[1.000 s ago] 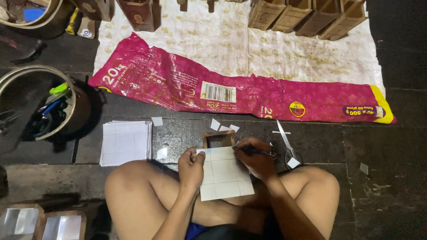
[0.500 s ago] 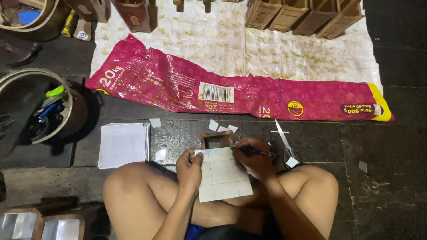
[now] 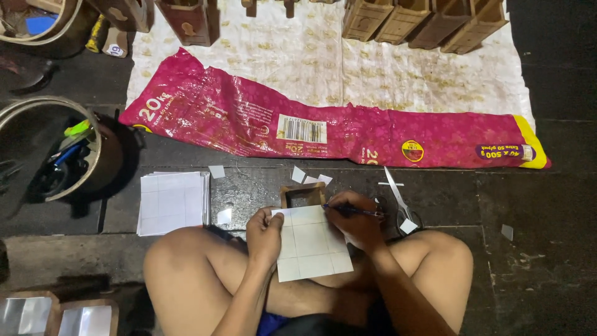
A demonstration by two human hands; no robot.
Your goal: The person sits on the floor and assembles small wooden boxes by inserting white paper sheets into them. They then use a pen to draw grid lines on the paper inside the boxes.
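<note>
A white sheet ruled into squares (image 3: 311, 244) rests on my lap between my bare knees. My left hand (image 3: 266, 233) presses down on its left edge. My right hand (image 3: 354, 218) grips a dark pen (image 3: 351, 211) whose tip touches the sheet's top right corner. A small wooden frame (image 3: 303, 194) lies on the dark floor just beyond the sheet.
A stack of ruled white sheets (image 3: 173, 202) lies to the left. Scissors (image 3: 398, 199) and paper scraps (image 3: 308, 176) sit near my right hand. A long pink sack (image 3: 323, 127) lies flat on a pale cloth with wooden boxes (image 3: 423, 22). A round tub of tools (image 3: 53, 155) stands left.
Hands and sheet stay nearly as they were; only the view shifts slightly. The pen stays at the sheet's top right.
</note>
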